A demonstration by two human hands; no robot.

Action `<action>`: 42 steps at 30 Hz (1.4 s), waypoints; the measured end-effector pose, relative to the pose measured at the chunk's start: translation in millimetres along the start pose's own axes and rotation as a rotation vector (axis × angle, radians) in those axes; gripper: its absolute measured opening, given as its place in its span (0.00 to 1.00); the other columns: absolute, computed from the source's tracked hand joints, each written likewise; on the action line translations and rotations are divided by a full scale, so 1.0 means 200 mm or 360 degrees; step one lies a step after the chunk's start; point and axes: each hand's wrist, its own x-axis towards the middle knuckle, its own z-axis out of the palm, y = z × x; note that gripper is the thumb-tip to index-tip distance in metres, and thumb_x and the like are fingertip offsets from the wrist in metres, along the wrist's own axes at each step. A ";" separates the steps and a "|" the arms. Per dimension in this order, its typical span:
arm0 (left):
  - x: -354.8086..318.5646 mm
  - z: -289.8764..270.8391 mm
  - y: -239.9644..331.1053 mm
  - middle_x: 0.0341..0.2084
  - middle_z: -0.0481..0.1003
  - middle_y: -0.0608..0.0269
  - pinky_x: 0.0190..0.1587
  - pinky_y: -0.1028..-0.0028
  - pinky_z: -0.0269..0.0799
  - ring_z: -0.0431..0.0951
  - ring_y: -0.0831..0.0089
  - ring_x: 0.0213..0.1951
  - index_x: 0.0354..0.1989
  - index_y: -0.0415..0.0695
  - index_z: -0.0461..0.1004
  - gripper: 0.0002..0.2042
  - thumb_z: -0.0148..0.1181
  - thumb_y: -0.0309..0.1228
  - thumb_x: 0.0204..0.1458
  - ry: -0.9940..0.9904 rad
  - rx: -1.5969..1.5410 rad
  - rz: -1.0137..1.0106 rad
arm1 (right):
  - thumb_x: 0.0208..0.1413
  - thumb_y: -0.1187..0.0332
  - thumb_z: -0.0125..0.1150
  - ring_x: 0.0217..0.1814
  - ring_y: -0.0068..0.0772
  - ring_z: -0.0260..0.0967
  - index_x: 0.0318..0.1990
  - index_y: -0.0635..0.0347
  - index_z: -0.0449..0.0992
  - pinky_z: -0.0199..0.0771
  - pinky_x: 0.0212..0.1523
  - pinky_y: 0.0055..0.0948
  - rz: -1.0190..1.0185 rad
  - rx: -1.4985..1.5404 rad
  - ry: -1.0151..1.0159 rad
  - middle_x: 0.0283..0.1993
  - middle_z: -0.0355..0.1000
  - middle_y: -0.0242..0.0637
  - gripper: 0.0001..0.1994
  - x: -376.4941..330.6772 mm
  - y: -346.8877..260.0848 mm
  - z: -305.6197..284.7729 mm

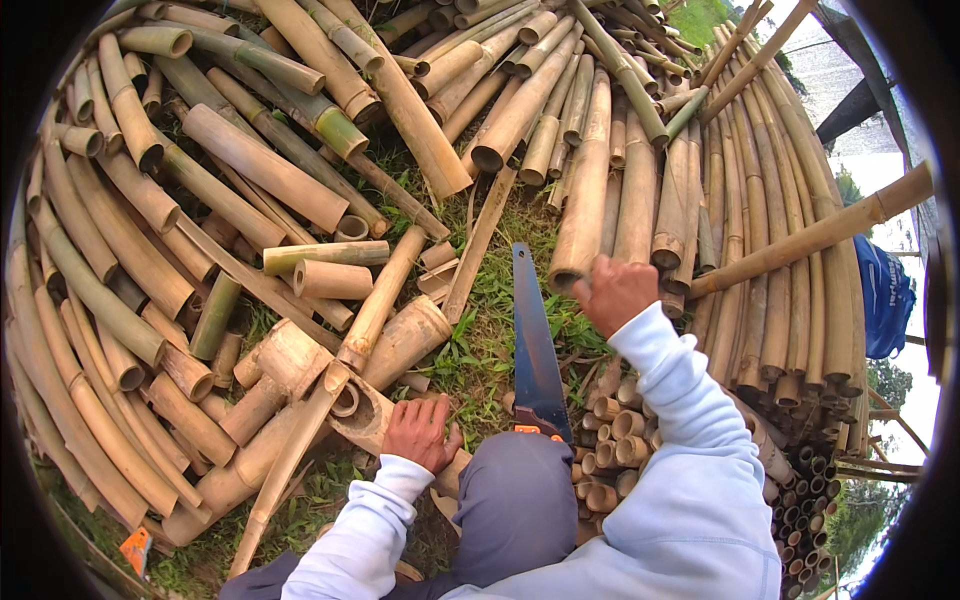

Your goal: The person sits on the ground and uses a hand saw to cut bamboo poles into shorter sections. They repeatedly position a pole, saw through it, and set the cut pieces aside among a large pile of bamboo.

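My right hand (612, 292) is closed on the near end of a thick tan bamboo pole (592, 180), its far end lying in the pile ahead. Lower and to the left, my left hand (418, 432) presses on a thick bamboo log (360, 418) with a cut-out hollow, its fingers bent over the top. Between my hands is a hand saw (535, 340) with a dark blade, tip pointing away from me. Its brown and orange handle (541, 420) sits beside my knee, and neither hand touches it.
Long bamboo poles (110, 260) are heaped along the left, more (770, 230) lean at the right. Short cut pieces (628, 424) are stacked by my knee. One slanting pole (830, 235) juts out rightward near a blue bag (882, 300). Another orange handle (136, 548) lies lower left.
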 end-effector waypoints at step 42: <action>-2.72 -1.50 -0.61 0.56 0.73 0.55 0.70 0.56 0.57 0.72 0.52 0.60 0.63 0.48 0.65 0.40 0.71 0.30 0.33 -0.0551 0.1117 -0.1282 | 0.51 0.63 0.72 0.77 0.53 0.53 0.78 0.43 0.45 0.61 0.73 0.47 -0.0358 0.0526 0.0162 0.80 0.48 0.43 0.50 -0.49 -0.36 0.30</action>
